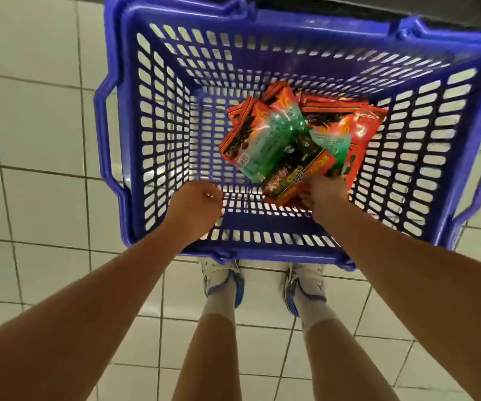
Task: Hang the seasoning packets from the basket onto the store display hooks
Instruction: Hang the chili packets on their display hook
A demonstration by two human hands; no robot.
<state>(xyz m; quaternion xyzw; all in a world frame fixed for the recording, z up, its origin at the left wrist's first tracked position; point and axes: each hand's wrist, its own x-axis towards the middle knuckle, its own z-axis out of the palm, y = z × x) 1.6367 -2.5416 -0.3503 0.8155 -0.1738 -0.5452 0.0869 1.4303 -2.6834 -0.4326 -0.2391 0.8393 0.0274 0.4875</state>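
Observation:
A blue plastic basket [152,134] stands on the tiled floor right in front of my feet. Several red and green seasoning packets [279,137] lie piled in its right half. My right hand [324,198] reaches into the basket and pinches the near edge of the closest red packet [294,180]. My left hand [196,202] hangs inside the basket near its front wall, fingers curled and holding nothing. No display hooks are in view.
White floor tiles [37,140] surround the basket. My two white and blue shoes [223,282] stand just behind its front rim. A dark strip [349,4], perhaps a shelf base, runs along the top edge beyond the basket.

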